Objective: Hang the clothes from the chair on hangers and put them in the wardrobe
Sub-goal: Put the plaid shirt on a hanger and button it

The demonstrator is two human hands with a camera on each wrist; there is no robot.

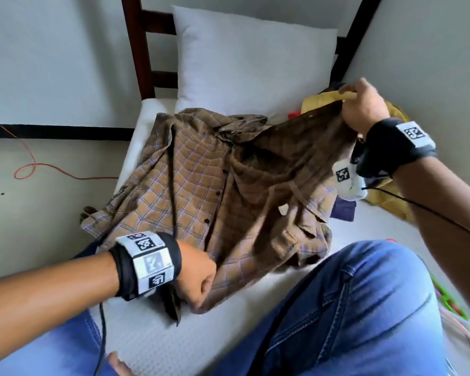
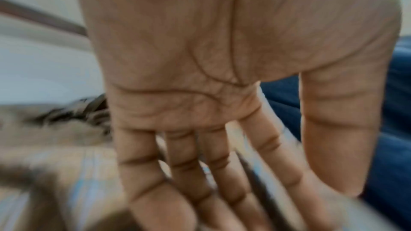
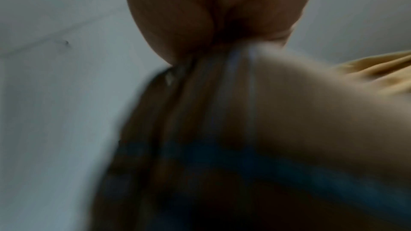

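The right hand (image 1: 364, 109) has its fingers (image 3: 184, 24) pinched on the buttonhole edge of the plaid shirt (image 1: 190, 180), lifting that front panel up toward 2 o'clock, probably to open the shirt so a hanger can go inside. The left hand (image 1: 198, 278) is at 7 o'clock by the shirt's hem; the head view suggests a curled hand on the cloth, while the left wrist view shows the fingers (image 2: 142, 173) stretched out over the fabric, so I cannot tell whether it grips or only presses the hem down as an anchor. The shirt lies spread on the bed (image 1: 152, 340), collar toward the pillow (image 1: 255, 63) at 12 o'clock. More clothes (image 1: 391, 202) are heaped at 3 o'clock. No hanger or wardrobe shows, so the hanging looks not yet begun
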